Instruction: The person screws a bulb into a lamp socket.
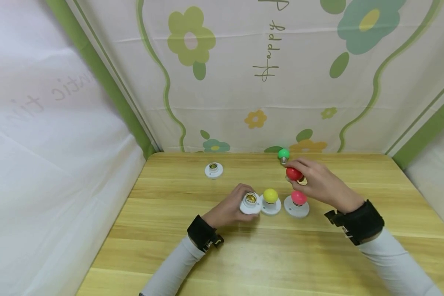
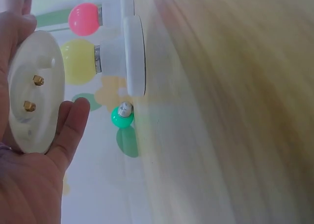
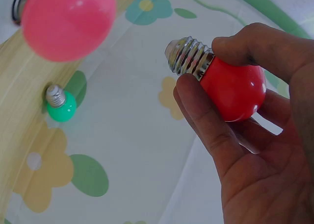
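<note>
My left hand [image 1: 231, 209] grips a round white lamp holder [image 1: 250, 202] by its edges, its brass-lined socket facing up. In the left wrist view, the holder's underside [image 2: 41, 94] shows two brass screws. My right hand [image 1: 320, 183] pinches a red light bulb [image 1: 294, 173] above the table; in the right wrist view, thumb and fingers hold the bulb [image 3: 235, 89] near its bare threaded metal base. Just right of the left hand, a yellow bulb [image 1: 270, 196] stands upright in a white holder [image 1: 271, 209]. A pink bulb [image 1: 299, 197] sits in another holder [image 1: 297, 210] below the right hand.
A green bulb [image 1: 283, 154] lies at the table's back edge, beyond the right hand. One bulbless white lamp holder [image 1: 213, 170] rests at the back left of the wooden table [image 1: 240, 259]. Patterned white fabric [image 1: 222, 94] stands behind the table.
</note>
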Demonstrator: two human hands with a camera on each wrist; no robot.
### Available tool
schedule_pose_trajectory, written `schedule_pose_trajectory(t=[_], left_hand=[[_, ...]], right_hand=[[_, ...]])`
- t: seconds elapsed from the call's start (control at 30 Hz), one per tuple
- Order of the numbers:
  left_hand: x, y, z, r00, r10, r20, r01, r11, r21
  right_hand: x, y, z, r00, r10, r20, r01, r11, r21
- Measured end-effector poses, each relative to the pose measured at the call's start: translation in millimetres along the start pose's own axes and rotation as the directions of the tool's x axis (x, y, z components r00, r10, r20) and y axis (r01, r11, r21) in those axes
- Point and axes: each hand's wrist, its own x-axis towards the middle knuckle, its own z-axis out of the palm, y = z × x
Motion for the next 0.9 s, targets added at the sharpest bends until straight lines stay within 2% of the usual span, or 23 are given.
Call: schedule_pose_trajectory(t=[0.2, 0.43, 0.57, 0.9], left_hand=[[2.8, 4.4, -0.5, 0.999, -0.041, 0.010, 0.041, 0.998, -0.041], [7.0, 6.8, 1.8, 0.999, 0.031, -0.018, -0.030, 0.999, 0.016], [8.5, 8.0, 3.7, 0.999, 0.049, -0.017, -0.048, 0.998, 0.049], [10.2, 3.0, 8.7, 0.996, 0.091, 0.000, -0.091, 0.995, 0.032]], right_hand=[[4, -10, -2.5, 1.000, -0.029, 0.005, 0.029, 1.000, 0.005], [9, -23, -5.9, 0.997, -0.071, 0.011, 0.071, 0.997, 0.012], [11, -32, -6.7, 0.995, -0.098, 0.017, 0.097, 0.995, 0.033], [16, -49, -6.2, 0.988, -0.152, 0.012, 0.151, 0.987, 0.056]])
